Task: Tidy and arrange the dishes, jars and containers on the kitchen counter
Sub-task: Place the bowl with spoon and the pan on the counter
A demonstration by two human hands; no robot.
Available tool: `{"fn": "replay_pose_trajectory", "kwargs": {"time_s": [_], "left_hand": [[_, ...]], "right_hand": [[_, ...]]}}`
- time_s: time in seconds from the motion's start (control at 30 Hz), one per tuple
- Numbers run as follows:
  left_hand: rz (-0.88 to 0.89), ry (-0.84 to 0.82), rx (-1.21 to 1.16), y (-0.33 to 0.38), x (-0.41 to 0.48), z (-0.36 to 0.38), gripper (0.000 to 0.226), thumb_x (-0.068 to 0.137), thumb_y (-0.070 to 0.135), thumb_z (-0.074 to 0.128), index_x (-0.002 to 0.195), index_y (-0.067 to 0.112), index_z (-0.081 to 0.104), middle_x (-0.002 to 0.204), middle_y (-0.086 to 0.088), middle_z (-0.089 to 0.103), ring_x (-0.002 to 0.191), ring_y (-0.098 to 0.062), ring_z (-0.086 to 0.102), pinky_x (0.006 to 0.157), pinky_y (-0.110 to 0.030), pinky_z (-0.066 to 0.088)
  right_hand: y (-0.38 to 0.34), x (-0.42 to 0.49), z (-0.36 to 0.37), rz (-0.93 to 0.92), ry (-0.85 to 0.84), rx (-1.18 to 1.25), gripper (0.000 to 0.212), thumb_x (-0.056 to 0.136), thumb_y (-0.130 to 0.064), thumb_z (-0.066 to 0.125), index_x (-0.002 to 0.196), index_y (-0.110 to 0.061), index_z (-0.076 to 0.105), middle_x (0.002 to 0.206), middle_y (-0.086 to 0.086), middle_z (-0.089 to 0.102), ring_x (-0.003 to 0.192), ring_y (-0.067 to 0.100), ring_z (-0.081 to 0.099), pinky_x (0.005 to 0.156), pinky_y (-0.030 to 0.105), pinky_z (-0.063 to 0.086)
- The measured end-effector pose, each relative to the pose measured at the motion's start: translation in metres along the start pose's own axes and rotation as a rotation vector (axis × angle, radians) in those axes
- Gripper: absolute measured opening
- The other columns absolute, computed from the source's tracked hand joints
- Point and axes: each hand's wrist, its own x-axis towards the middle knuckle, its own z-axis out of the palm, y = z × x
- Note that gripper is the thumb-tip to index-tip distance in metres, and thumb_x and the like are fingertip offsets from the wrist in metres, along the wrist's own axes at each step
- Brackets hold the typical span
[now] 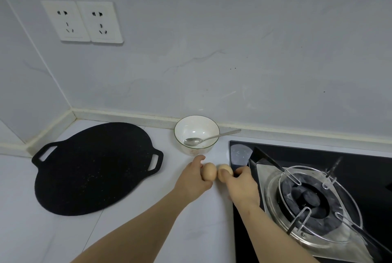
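- The left hand [194,178] has its fingers curled round the left egg [209,171], thumb on the far side. It holds the egg low at the white desk [148,209], just in front of the bowl [191,123].
- The right hand [241,184] grips the right egg [225,170] in much the same way, fingers wrapped over it. The outer side of this hand is over the near corner of the black hob [318,154].
- The two eggs are side by side between the hands, almost touching. From here I cannot tell whether they rest on the desk or sit just above it.
- The bowl is white with a thin dark line round its rim. It stands upright just behind the eggs, close to the raised strip at the foot of the wall.
- A metal spoon [212,137] lies in the bowl, scoop at the bottom, handle leaning out over the right rim.
- To the left of the bowl a flat black griddle [93,167] with two loop handles lies on the desk, reaching toward the corner.
- On the right the glass hob is set into the desk, with a dark burner [307,197] under a wire pan support on a steel tray.
- High on the left of the grey wall, two white sockets [81,21] sit side by side.
- Both forearms are bare and come in from the bottom edge.
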Motion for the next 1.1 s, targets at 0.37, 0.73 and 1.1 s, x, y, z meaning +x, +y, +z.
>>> {"fn": "replay_pose_trajectory", "kwargs": {"time_s": [0.37,0.73,1.1], "left_hand": [[-0.062,0.063,-0.034,-0.012,-0.058,-0.04,0.061,0.085,0.014,0.062,0.139,0.019,0.034,0.134,-0.004,0.043,0.087,-0.014,0.052,0.083,-0.023,0.043],[-0.234,0.454,0.015,-0.076,-0.169,-0.147,0.042,0.091,0.016,0.055,0.132,0.021,0.046,0.126,0.001,0.054,0.104,-0.015,0.056,0.091,-0.024,0.045],[-0.46,0.762,0.076,-0.17,-0.3,-0.245,0.034,0.09,0.017,0.051,0.125,0.019,0.052,0.12,0.004,0.056,0.101,-0.016,0.056,0.082,-0.022,0.04]], "right_hand": [[-0.01,-0.066,0.014,-0.129,-0.009,0.24,0.023,0.085,-0.034,0.058,0.101,-0.021,0.048,0.084,-0.012,0.051,0.089,0.021,0.057,0.085,0.049,0.052],[-0.07,-0.156,0.11,-0.347,-0.359,0.157,0.005,0.088,-0.018,0.053,0.084,-0.02,0.053,0.082,-0.002,0.056,0.082,0.024,0.059,0.083,0.043,0.054],[-0.108,-0.271,0.238,-0.512,-0.709,0.015,0.012,0.088,-0.013,0.049,0.079,-0.019,0.055,0.081,0.001,0.058,0.072,0.02,0.056,0.075,0.039,0.054]]}}
